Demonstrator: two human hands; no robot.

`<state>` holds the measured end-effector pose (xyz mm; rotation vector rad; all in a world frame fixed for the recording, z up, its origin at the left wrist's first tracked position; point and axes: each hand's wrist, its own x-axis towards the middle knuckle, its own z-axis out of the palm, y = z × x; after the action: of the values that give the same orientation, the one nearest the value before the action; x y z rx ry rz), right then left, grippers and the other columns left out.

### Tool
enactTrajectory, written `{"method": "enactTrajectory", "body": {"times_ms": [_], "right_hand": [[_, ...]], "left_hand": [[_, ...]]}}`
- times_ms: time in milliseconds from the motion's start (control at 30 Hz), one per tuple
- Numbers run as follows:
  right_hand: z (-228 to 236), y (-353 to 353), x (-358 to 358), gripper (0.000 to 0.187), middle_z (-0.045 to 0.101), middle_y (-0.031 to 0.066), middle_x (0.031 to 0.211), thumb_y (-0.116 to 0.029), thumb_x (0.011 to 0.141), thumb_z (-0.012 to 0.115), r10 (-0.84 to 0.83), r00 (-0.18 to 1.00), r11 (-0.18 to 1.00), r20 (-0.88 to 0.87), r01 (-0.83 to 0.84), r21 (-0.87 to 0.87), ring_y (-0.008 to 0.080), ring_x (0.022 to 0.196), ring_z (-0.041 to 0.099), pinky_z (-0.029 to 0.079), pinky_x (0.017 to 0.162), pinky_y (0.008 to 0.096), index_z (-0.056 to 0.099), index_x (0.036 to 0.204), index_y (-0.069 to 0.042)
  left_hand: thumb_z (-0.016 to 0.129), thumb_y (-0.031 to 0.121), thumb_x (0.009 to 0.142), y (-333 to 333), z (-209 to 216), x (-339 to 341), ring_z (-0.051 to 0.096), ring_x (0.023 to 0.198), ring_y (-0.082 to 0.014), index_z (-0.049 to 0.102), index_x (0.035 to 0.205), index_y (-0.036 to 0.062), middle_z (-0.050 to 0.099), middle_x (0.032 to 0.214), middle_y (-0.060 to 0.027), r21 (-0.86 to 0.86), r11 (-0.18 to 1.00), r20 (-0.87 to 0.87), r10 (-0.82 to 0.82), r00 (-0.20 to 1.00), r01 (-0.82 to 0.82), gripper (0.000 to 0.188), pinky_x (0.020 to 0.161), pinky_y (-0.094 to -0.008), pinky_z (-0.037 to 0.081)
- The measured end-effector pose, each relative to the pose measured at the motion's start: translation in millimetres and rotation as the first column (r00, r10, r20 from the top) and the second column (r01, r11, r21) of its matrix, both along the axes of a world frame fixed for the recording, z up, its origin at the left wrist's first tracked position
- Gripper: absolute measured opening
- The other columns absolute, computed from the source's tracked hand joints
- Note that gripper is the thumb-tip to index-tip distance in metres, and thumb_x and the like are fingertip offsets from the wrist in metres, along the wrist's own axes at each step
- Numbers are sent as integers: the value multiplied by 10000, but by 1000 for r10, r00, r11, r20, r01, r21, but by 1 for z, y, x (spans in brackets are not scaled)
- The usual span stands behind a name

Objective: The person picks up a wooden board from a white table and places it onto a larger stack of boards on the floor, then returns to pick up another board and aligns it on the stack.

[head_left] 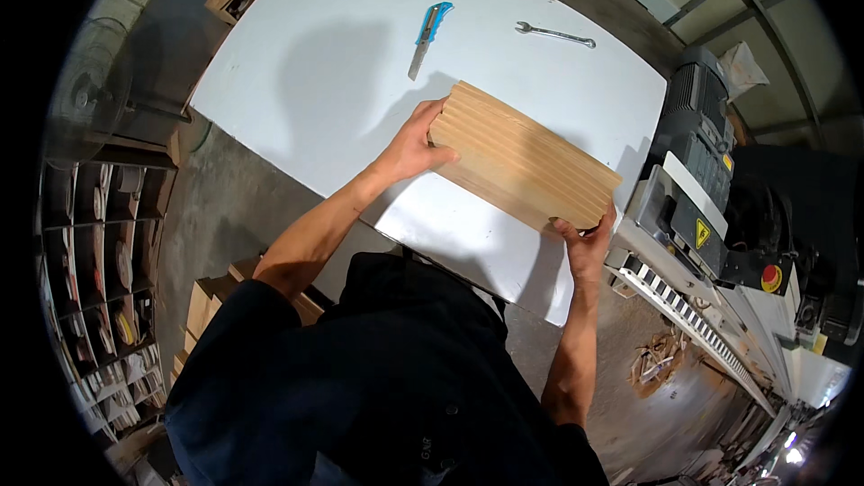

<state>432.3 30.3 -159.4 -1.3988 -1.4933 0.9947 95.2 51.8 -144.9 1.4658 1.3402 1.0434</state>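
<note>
Between my two hands is a block of light wood [526, 156] with long ridges along its upper face, perhaps a stack of moulded strips. My left hand [416, 146] grips its left end, the thumb lying on the near face. At the right end my right hand [585, 238] holds the near corner, thumb on top. The wood is tilted over the white table [342, 0]; whether it touches the surface I cannot tell. Beyond it lie a blue utility knife [430, 36] with its blade out and, farther right, a metal combination wrench [556, 35].
A machine with a grey motor [697, 108] and a red stop button [771, 279] stands close at the table's right. Shelves of rolls and discs [103, 261] are at the left, near a fan [85, 94]. Wooden boxes [205, 310] sit on the floor by my left elbow.
</note>
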Motion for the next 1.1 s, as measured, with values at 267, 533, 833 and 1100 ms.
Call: {"method": "enactTrajectory", "body": {"times_ms": [267, 533, 833, 1100], "right_hand": [[4, 8, -7, 970, 502, 93, 1215, -168, 578, 856, -50, 948, 967, -314, -32, -252, 205, 1098, 504, 427, 930, 318, 313, 1376, -72], [3, 7, -3, 969, 553, 100, 1158, -252, 626, 833, 6, 972, 977, -235, -56, -206, 193, 1040, 538, 438, 900, 306, 268, 1385, -40], [-2, 10, 4, 717, 592, 94, 1079, -189, 689, 803, 60, 985, 991, -165, -78, -111, 182, 976, 573, 454, 852, 288, 405, 1259, -12], [4, 14, 4, 887, 571, 102, 1132, -202, 659, 819, 48, 984, 991, -172, -68, -112, 180, 1007, 554, 443, 869, 286, 303, 1355, -11]], "left_hand": [[721, 34, 658, 9, -8, -4, 367, 1203, -233, 300, 1376, 12, 348, 1281, -120, -18, 1000, 6, -9, 1000, 9, 833, 997, -344, 355], [731, 113, 682, 7, 0, -1, 337, 1234, -234, 300, 1373, 7, 323, 1316, -118, -99, 995, -24, -25, 999, 23, 821, 1024, -344, 310], [732, 65, 662, 12, -8, 1, 367, 1251, -189, 200, 1429, 65, 406, 1338, -90, -150, 984, 235, -64, 970, 102, 934, 1037, -336, 320], [752, 28, 641, 17, 7, -4, 370, 1263, -199, 192, 1428, 50, 426, 1342, -96, -223, 967, 153, -90, 984, 123, 967, 1057, -334, 299]]}}
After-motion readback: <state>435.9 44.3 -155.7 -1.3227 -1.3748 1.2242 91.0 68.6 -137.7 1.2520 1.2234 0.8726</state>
